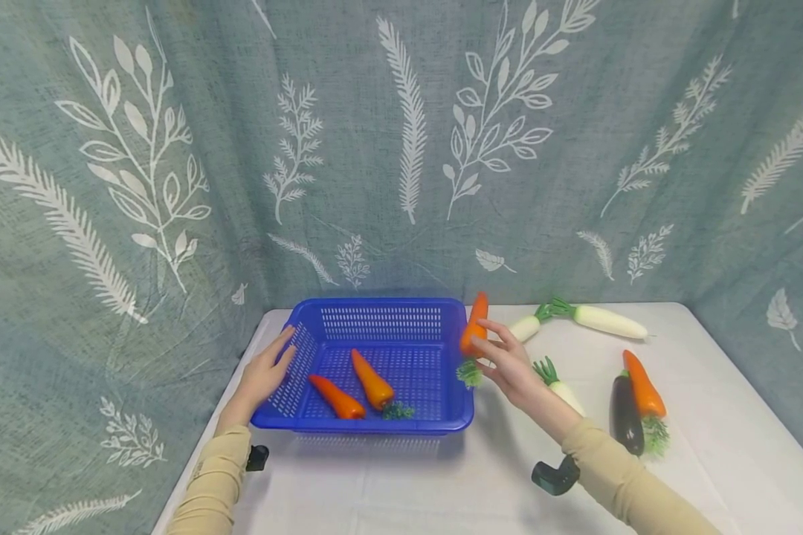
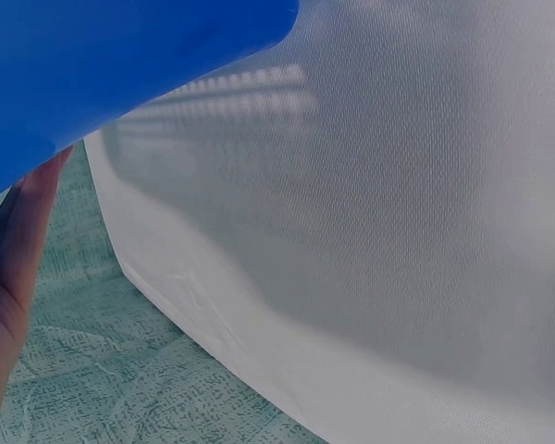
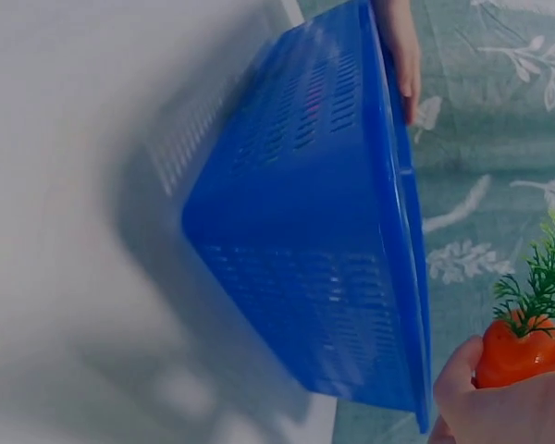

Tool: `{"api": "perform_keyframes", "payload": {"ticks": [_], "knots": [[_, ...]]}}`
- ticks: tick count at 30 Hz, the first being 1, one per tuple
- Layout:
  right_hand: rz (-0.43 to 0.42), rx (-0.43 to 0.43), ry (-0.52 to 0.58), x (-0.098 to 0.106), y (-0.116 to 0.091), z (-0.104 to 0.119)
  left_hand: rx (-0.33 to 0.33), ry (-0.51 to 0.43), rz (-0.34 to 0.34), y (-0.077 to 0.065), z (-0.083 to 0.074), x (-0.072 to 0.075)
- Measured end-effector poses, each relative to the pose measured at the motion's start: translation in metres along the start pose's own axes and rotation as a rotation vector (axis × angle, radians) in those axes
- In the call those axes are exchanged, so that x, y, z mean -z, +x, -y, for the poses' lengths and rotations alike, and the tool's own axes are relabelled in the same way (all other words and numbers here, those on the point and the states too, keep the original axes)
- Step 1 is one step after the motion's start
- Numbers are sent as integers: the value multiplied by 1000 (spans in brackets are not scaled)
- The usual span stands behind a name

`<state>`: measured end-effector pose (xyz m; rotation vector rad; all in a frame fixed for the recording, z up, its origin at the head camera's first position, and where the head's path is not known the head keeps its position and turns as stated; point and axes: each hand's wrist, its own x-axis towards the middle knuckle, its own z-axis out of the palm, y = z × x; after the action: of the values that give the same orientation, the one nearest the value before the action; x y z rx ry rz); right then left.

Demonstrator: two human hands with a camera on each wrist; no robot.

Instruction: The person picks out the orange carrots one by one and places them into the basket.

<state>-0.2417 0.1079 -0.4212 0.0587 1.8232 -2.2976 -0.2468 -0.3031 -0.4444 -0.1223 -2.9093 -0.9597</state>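
Note:
My right hand [image 1: 511,368] pinches an orange toy carrot [image 1: 476,325] at the right rim of a blue plastic basket [image 1: 466,401]. The carrot's tip points up and its green leaves hang below. In the right wrist view, the carrot's leafy end [image 3: 518,351] shows between thumb and fingers. My left hand [image 1: 265,375] rests against the basket's left rim, fingers fairly straight. In the left wrist view, the basket wall [image 2: 120,65] covers that hand's fingertips. Two carrots lie inside the basket, one on the left [image 1: 337,397] and one nearer the middle [image 1: 372,380].
On the white table [image 1: 388,490] to the right lie several white radishes, including a long one [image 1: 609,321] at the back. An eggplant [image 1: 625,414] lies beside another carrot [image 1: 645,386]. A green leaf-patterned curtain [image 1: 375,186] hangs behind the table.

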Motion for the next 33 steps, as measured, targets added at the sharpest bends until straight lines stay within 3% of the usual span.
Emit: {"api": "perform_keyframes", "payload": {"ticks": [33], "knots": [[90,24,14,-58,9,-18,-5,4,-1,-1,-3,0]]}}
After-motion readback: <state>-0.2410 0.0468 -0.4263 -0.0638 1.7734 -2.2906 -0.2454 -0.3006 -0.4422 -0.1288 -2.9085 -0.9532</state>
